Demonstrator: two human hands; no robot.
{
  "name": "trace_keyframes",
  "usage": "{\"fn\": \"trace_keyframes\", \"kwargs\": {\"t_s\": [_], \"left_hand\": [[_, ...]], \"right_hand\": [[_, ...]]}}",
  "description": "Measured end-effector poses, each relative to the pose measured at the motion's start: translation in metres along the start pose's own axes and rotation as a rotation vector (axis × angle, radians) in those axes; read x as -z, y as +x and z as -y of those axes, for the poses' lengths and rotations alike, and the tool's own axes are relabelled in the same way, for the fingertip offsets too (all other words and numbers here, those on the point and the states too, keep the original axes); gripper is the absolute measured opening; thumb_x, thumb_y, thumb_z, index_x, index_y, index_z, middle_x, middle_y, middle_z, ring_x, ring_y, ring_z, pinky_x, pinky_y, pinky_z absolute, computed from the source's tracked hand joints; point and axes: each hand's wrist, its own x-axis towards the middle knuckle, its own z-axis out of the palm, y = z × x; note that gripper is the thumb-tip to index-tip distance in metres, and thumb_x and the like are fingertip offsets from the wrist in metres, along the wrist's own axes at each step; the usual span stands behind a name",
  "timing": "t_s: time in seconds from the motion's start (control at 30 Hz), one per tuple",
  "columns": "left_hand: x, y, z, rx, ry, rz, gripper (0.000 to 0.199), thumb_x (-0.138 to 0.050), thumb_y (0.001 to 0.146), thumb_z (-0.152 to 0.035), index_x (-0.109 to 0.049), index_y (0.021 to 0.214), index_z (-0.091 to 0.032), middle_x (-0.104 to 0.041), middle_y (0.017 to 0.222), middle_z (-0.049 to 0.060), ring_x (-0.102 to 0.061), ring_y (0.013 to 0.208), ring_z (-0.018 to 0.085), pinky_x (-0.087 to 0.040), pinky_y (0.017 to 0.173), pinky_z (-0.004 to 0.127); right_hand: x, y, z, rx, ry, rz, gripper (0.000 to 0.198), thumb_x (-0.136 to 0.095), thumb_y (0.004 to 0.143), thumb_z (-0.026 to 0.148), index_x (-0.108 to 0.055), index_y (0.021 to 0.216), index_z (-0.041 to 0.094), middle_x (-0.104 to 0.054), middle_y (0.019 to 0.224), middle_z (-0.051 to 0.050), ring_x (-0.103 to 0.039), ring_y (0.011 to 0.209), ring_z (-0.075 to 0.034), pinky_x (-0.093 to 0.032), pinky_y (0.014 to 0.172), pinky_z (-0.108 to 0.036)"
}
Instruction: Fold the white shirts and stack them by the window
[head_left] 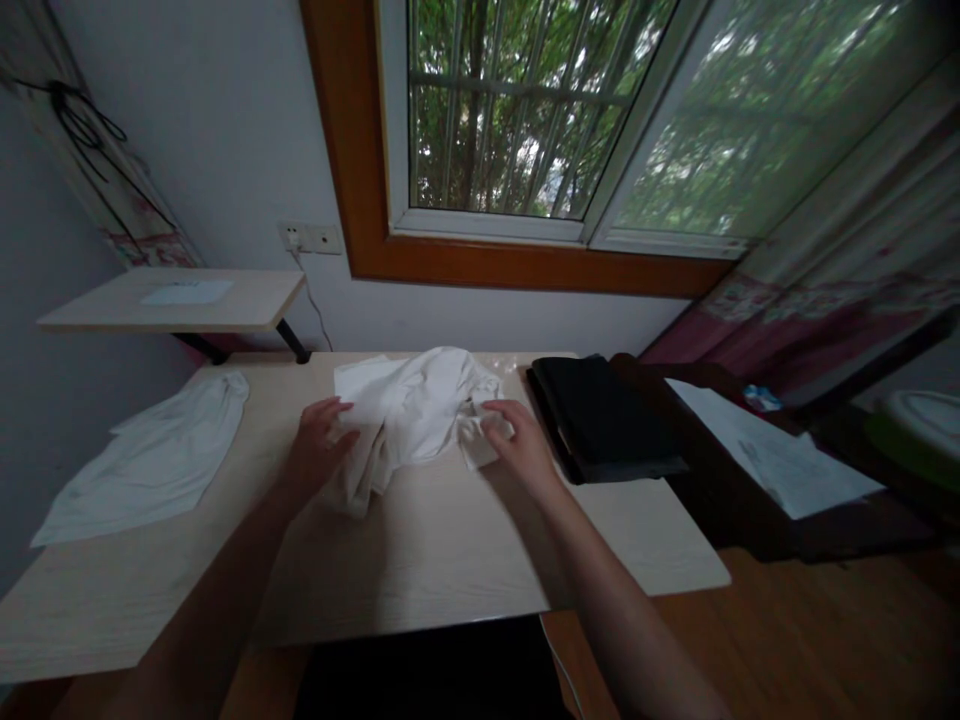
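Note:
A crumpled white cloth garment [431,405] lies bunched on the light wooden table [450,545], with loose folds hanging toward the front left. My left hand [319,445] is at its left edge, thumb and fingers apart. At the right edge is my right hand [521,445], its thumb and forefinger also spread, with a bit of white fabric showing between them. Both hands are close to the cloth or touching it; neither visibly grips it. Which kind of garment it is cannot be made out in the bunched folds.
Another white cloth [165,450] lies on the table's left side, below a small raised shelf [262,300]. Black folders [607,415] are stacked on the right. Beyond them, papers [772,450] rest on a dark surface. A window [540,120] is behind the table.

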Motion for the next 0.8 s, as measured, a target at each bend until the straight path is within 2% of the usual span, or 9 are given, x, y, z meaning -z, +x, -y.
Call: {"fn": "trace_keyframes", "kwargs": {"t_s": [0.03, 0.1, 0.2, 0.23, 0.3, 0.43, 0.57, 0.7, 0.8], "left_hand": [[-0.005, -0.009, 0.006, -0.034, 0.128, 0.049, 0.047, -0.075, 0.079, -0.052, -0.067, 0.116, -0.023, -0.058, 0.127, 0.012, -0.052, 0.127, 0.032, -0.039, 0.114, 0.054], [-0.013, -0.025, 0.01, -0.088, 0.327, 0.175, 0.049, -0.072, 0.081, -0.053, -0.067, 0.119, -0.023, -0.059, 0.123, 0.012, -0.054, 0.122, 0.033, -0.039, 0.113, 0.055], [-0.02, -0.044, 0.002, -0.136, 0.522, 0.331, 0.055, -0.073, 0.082, -0.047, -0.062, 0.131, -0.025, -0.059, 0.127, 0.012, -0.052, 0.121, 0.034, -0.04, 0.11, 0.053], [-0.021, -0.047, -0.002, -0.138, 0.573, 0.353, 0.057, -0.072, 0.082, -0.045, -0.06, 0.134, -0.026, -0.058, 0.129, 0.012, -0.052, 0.121, 0.034, -0.04, 0.109, 0.052], [-0.021, -0.051, -0.008, -0.12, 0.654, 0.354, 0.055, -0.07, 0.084, -0.04, -0.058, 0.137, -0.028, -0.059, 0.128, 0.012, -0.051, 0.121, 0.033, -0.04, 0.109, 0.052], [-0.013, -0.047, -0.007, -0.113, 0.69, 0.315, 0.04, -0.062, 0.088, -0.03, -0.064, 0.127, -0.027, -0.064, 0.121, 0.012, -0.056, 0.116, 0.032, -0.043, 0.106, 0.049], [0.003, -0.036, 0.004, -0.099, 0.656, 0.179, 0.029, -0.057, 0.089, -0.03, -0.068, 0.116, -0.024, -0.069, 0.114, 0.013, -0.062, 0.109, 0.032, -0.046, 0.101, 0.048], [0.027, -0.023, 0.005, -0.053, 0.635, 0.011, 0.031, -0.057, 0.09, -0.035, -0.068, 0.116, -0.023, -0.07, 0.111, 0.011, -0.063, 0.103, 0.03, -0.048, 0.097, 0.042], [0.046, -0.017, -0.004, -0.05, 0.59, -0.123, 0.032, -0.058, 0.091, -0.036, -0.068, 0.118, -0.023, -0.07, 0.112, 0.009, -0.063, 0.104, 0.028, -0.047, 0.097, 0.04]], "right_hand": [[-0.009, -0.007, -0.002, 0.038, -0.029, 0.077, 0.021, -0.065, 0.09, 0.028, -0.074, 0.109, 0.025, -0.072, 0.112, -0.008, -0.065, 0.111, -0.025, -0.049, 0.104, -0.045], [-0.026, -0.02, -0.004, 0.106, -0.095, 0.188, 0.021, -0.064, 0.092, 0.025, -0.074, 0.111, 0.026, -0.072, 0.115, -0.008, -0.064, 0.114, -0.025, -0.049, 0.105, -0.044], [-0.047, -0.032, -0.006, 0.192, -0.279, 0.317, 0.043, -0.069, 0.089, 0.022, -0.066, 0.132, 0.026, -0.066, 0.133, -0.011, -0.057, 0.126, -0.028, -0.046, 0.109, -0.048], [-0.052, -0.034, -0.007, 0.2, -0.347, 0.344, 0.048, -0.07, 0.088, 0.022, -0.063, 0.136, 0.026, -0.064, 0.135, -0.011, -0.055, 0.127, -0.029, -0.046, 0.108, -0.048], [-0.059, -0.034, -0.009, 0.185, -0.463, 0.356, 0.045, -0.068, 0.09, 0.021, -0.064, 0.135, 0.026, -0.066, 0.129, -0.011, -0.056, 0.123, -0.03, -0.049, 0.104, -0.048], [-0.062, -0.03, -0.011, 0.163, -0.54, 0.334, 0.026, -0.059, 0.092, 0.014, -0.073, 0.112, 0.023, -0.068, 0.106, -0.011, -0.059, 0.106, -0.028, -0.051, 0.096, -0.043], [-0.05, -0.027, -0.012, 0.096, -0.338, 0.196, 0.022, -0.055, 0.089, 0.014, -0.07, 0.103, 0.021, -0.064, 0.099, -0.009, -0.06, 0.097, -0.025, -0.051, 0.088, -0.037], [-0.022, -0.019, -0.007, -0.026, -0.083, -0.087, 0.018, -0.05, 0.089, 0.019, -0.066, 0.098, 0.022, -0.06, 0.099, -0.006, -0.059, 0.095, -0.023, -0.049, 0.079, -0.032], [0.003, -0.011, -0.001, -0.098, 0.061, -0.297, 0.014, -0.051, 0.087, 0.024, -0.064, 0.093, 0.023, -0.06, 0.095, -0.003, -0.056, 0.092, -0.02, -0.046, 0.08, -0.03]]}}
